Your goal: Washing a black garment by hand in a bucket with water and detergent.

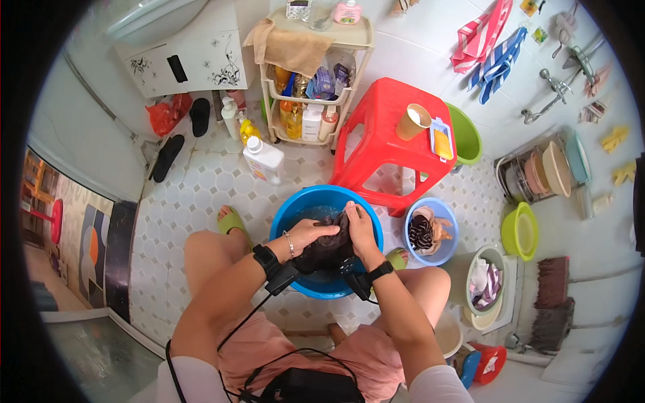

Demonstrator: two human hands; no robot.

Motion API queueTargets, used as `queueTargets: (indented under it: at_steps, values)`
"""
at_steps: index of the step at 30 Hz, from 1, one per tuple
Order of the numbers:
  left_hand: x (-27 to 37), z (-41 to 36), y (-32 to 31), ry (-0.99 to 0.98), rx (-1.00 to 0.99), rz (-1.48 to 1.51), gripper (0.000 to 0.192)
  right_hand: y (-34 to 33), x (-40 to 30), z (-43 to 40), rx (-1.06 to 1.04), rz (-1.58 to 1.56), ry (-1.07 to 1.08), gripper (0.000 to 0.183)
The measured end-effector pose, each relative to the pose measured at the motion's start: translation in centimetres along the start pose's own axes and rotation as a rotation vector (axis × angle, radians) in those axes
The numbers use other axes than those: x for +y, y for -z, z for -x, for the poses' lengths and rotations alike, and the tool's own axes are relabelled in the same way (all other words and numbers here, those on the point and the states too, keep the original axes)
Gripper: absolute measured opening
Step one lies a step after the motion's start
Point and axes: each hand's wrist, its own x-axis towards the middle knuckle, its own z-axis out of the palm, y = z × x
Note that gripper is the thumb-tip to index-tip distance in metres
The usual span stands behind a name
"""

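Note:
Between my knees on the tiled floor stands a blue plastic basin (pixel 328 292) with water in it. My left hand (pixel 310 234) and my right hand (pixel 359 227) both grip a dark wet cloth (pixel 325 252), partly in the water. The left hand's thumb points across the cloth; the right hand holds its upper right edge. What kind of garment the cloth is, I cannot tell. Just right of the basin, a light blue bowl (pixel 447 254) holds several cloths, one dark with a pale pattern.
Ahead is a red plastic stool (pixel 383 136) bearing a paper cup (pixel 413 122) and a yellow soap bar (pixel 443 145). A white bottle (pixel 263 161) stands on the floor before a shelf cart (pixel 347 39). To the right is a grey-green bucket (pixel 461 279) with cloths. Black cables cross my lap.

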Motion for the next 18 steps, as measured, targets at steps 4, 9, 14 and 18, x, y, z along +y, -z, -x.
queueTargets:
  at_steps: [4, 9, 14, 18]
  values:
    - [0.4, 0.2, 1.9, -0.118, -0.034, 0.063, 0.025, 0.6, -3.2, 1.7, -0.247, -0.102, -0.064, 0.025]
    - [3.7, 1.3, 2.6, -0.067, 0.017, 0.297, 0.021, 2.8, -3.0, 2.0, -0.553, 0.33, -0.042, 0.025]
    - [2.8, 1.0, 4.1, -0.134, -0.026, -0.167, 0.039, 5.6, -2.1, 0.8, -0.469, 0.421, -0.145, 0.03]
    - [2.4, 0.6, 4.2, -0.169, -0.054, -0.113, 0.041, 5.5, -2.9, 0.8, -0.4, 0.072, -0.17, 0.031]
